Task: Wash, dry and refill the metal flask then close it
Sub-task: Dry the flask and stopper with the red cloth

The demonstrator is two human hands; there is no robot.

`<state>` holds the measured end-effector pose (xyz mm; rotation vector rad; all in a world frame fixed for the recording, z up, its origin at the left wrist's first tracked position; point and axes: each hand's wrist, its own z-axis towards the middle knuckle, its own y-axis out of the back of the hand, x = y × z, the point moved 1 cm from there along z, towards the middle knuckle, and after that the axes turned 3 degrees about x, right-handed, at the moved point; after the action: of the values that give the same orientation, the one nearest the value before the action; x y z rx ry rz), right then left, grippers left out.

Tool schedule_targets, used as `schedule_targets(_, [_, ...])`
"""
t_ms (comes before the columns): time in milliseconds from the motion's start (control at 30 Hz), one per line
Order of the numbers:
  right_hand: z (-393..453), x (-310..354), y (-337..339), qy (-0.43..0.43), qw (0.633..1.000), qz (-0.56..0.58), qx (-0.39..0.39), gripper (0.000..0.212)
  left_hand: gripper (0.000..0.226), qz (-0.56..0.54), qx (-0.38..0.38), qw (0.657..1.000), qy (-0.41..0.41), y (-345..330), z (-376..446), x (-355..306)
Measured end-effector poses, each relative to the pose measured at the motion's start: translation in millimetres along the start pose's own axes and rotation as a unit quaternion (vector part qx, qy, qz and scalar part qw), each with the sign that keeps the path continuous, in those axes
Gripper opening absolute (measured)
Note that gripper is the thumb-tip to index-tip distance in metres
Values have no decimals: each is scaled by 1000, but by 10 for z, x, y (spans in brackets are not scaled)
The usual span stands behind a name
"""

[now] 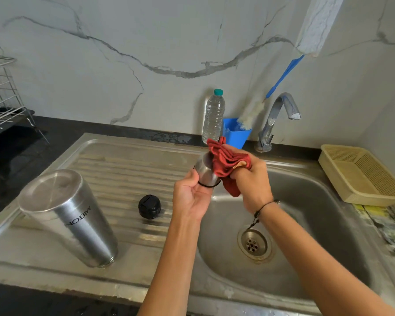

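The metal flask stands upside down on the ribbed drainboard at the near left, its long axis upright with the base on top and the mouth down on the steel. To its right, well apart, lies the black stopper. Both lie left of the hands, and the left hand is the nearer one to them.

Over the left edge of the sink bowl, the left hand curls round the steel cup lid, gripping it from below, the cup's axis tilted away toward the wall. The right hand grips a bunched red cloth and presses it against the cup's right side and top.

A water bottle stands far behind against the wall, likely the refill source.

The cloth hides the cup's far end, so I cannot tell which way it opens. The flask's mouth is hidden against the drainboard.
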<state>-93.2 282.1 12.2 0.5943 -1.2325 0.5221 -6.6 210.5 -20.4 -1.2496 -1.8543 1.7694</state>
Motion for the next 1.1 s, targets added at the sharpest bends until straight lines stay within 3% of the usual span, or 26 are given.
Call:
schedule_targets(67, [59,47,55,-14,1000,12,4,52,26,13,3,1000,0,-1,9,-7])
schedule_targets(167, [1,192,93,122,986,-115,-9,50,28,31,-8,999,-15,-30,16,14])
schedule_targets(300, [-156,171,-52,275,924,-258,62,50,37,12,-25,1000,-6,-50,38,12])
schedule_targets(400, [-194,11,-142,339,856,-389,40,48,52,-1,-19,1000,11,-59,48,3])
schedule_targets(533, [-117,-19,-153,288,882,-370,55,49,36,27,-26,999,-7,-11,67,0])
schedule_targets(667, [19,51,-30,197,931,-303,50,50,32,83,25,996,-37,15,63,26])
schedule_targets(767, [124,102,61,106,951,-284,66,53,33,69,27,997,-32,21,70,40])
schedule_targets(867, [186,148,110,19,985,-169,37,53,28,31,11,999,-27,9,55,37])
schedule_targets(933, [117,195,119,38,986,-162,1,53,30,9,9,1000,-24,-25,47,30])
schedule_targets(1100, [-273,123,-11,210,956,-205,-8,65,33,-118,-15,993,12,-16,78,-19])
